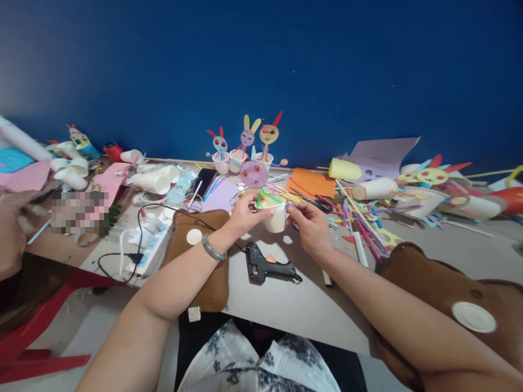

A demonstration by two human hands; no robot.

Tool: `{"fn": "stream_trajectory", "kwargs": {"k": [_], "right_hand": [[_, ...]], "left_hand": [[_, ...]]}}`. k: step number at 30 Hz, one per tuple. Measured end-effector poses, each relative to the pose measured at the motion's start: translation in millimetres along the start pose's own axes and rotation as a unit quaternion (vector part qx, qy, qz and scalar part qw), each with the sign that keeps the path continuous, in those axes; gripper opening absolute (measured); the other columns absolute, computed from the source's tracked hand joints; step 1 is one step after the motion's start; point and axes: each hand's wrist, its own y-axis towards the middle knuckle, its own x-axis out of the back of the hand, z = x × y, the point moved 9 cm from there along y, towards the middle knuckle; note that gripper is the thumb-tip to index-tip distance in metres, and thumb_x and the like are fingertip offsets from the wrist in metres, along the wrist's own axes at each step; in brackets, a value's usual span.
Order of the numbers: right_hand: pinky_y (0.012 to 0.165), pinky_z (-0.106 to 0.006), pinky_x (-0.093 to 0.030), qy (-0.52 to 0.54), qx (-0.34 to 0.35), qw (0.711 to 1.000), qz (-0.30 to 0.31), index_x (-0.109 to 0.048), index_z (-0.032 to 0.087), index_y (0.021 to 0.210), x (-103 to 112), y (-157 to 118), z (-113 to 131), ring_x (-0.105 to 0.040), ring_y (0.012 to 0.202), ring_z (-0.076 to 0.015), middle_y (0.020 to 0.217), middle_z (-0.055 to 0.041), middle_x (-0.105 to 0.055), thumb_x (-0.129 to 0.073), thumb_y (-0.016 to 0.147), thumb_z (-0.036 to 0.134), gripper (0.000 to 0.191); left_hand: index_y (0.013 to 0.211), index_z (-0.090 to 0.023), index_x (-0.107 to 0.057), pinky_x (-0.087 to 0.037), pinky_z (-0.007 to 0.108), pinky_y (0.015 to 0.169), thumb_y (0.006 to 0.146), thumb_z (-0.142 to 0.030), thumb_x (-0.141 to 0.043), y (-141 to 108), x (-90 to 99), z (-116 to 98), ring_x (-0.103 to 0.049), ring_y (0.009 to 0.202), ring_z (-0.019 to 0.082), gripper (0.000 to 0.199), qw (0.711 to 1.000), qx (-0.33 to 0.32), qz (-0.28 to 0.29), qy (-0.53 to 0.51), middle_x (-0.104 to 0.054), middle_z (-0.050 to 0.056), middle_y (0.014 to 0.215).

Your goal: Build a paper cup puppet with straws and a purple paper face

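My left hand (247, 214) is closed on a white paper cup (275, 219), gripping it near the rim on its left side. Green strips (270, 197) and a yellow one show in the cup's mouth. A round purple paper face (254, 175) with drawn features stands above it on the left. Beside the cup's right rim, my right hand (309, 224) has thumb and fingers pinched together. A small bluish-purple bit shows at those fingertips, too small to name. Below the cup, a black hot glue gun (267, 265) lies on the table.
Three cups with paper rabbit figures (246, 139) stand behind. Scissors (316, 202), orange paper (312, 184) and many coloured sticks (363, 226) lie right. A power strip (153, 245) with cords and a brown pouch (204, 261) are left. Another person's hand (12, 228) is far left.
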Motion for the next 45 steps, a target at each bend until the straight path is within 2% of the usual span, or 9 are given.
{"fn": "stream_trajectory", "kwargs": {"k": [9,18,21,24,28,33,41,45], "right_hand": [[0.053,-0.026,-0.045,-0.017,0.012,1.0,-0.004,-0.069,0.021,0.077,0,0,4,-0.052,0.049,-0.0104,0.056,0.0037,-0.062,-0.083,0.072,0.043,0.027],[0.053,-0.026,-0.045,-0.033,0.01,0.999,0.007,-0.068,0.021,0.076,-2,-5,4,-0.053,0.049,-0.0111,0.053,0.0037,-0.062,-0.083,0.074,0.044,0.027],[0.053,-0.026,-0.045,-0.032,0.01,0.999,0.009,-0.068,0.021,0.077,-3,-5,3,-0.053,0.049,-0.0112,0.053,0.0037,-0.062,-0.082,0.075,0.043,0.026],[0.053,-0.025,-0.045,-0.031,0.007,0.999,0.007,-0.068,0.021,0.076,-3,-5,2,-0.053,0.049,-0.0108,0.053,0.0037,-0.062,-0.081,0.075,0.041,0.025],[0.054,-0.025,-0.046,-0.039,0.003,0.999,0.007,-0.069,0.021,0.077,-2,-4,1,-0.054,0.049,-0.0109,0.054,0.0034,-0.062,-0.08,0.076,0.04,0.022],[0.054,-0.025,-0.047,-0.032,0.005,0.999,0.003,-0.069,0.02,0.075,-1,-3,3,-0.056,0.05,-0.0102,0.06,0.0023,-0.065,-0.079,0.076,0.04,0.022],[0.053,-0.025,-0.048,-0.015,-0.008,1.0,-0.003,-0.066,0.021,0.075,-1,-1,0,-0.057,0.049,-0.0101,0.059,0.0028,-0.066,-0.081,0.074,0.04,0.024],[0.053,-0.024,-0.048,-0.019,-0.01,1.0,0.008,-0.066,0.02,0.077,-1,1,-3,-0.06,0.051,-0.0103,0.069,-0.0001,-0.073,-0.082,0.074,0.04,0.026]], "left_hand": [[0.107,-0.013,-0.068,-0.057,0.033,0.085,0.067,-0.044,-0.087,0,-2.7,-1,-0.069,0.097,0.022,0.055,1.0,0.005,0.003,-0.026,-0.074,0.012,0.109],[0.111,-0.013,-0.065,-0.057,0.039,0.089,0.057,-0.045,-0.095,-3,-10.1,-3,-0.07,0.104,0.029,0.07,0.997,0.037,0.048,-0.056,-0.073,0.015,0.116],[0.107,-0.013,-0.066,-0.057,0.039,0.089,0.057,-0.046,-0.094,-3,-10.3,-4,-0.07,0.105,0.029,0.067,0.997,0.03,0.047,-0.058,-0.074,0.015,0.115],[0.112,-0.014,-0.064,-0.056,0.039,0.091,0.059,-0.047,-0.093,-3,-9.6,-2,-0.069,0.108,0.029,0.069,0.996,0.025,0.042,-0.075,-0.072,0.015,0.119],[0.118,-0.014,-0.062,-0.053,0.04,0.096,0.064,-0.045,-0.09,-3,-4.0,-2,-0.067,0.111,0.028,0.068,0.999,0.018,0.019,-0.047,-0.07,0.015,0.122],[0.109,-0.015,-0.063,-0.051,0.036,0.093,0.068,-0.041,-0.087,-2,4.3,-5,-0.065,0.105,0.025,0.055,1.0,0.006,-0.002,-0.006,-0.07,0.012,0.115],[0.103,-0.017,-0.064,-0.048,0.033,0.087,0.062,-0.042,-0.089,2,7.4,-1,-0.062,0.095,0.021,0.054,0.999,0.007,-0.006,0.051,-0.069,0.008,0.103],[0.103,-0.016,-0.064,-0.047,0.033,0.088,0.062,-0.042,-0.089,3,6.6,0,-0.062,0.095,0.022,0.055,0.998,0.007,0.004,0.055,-0.069,0.008,0.103]]}}
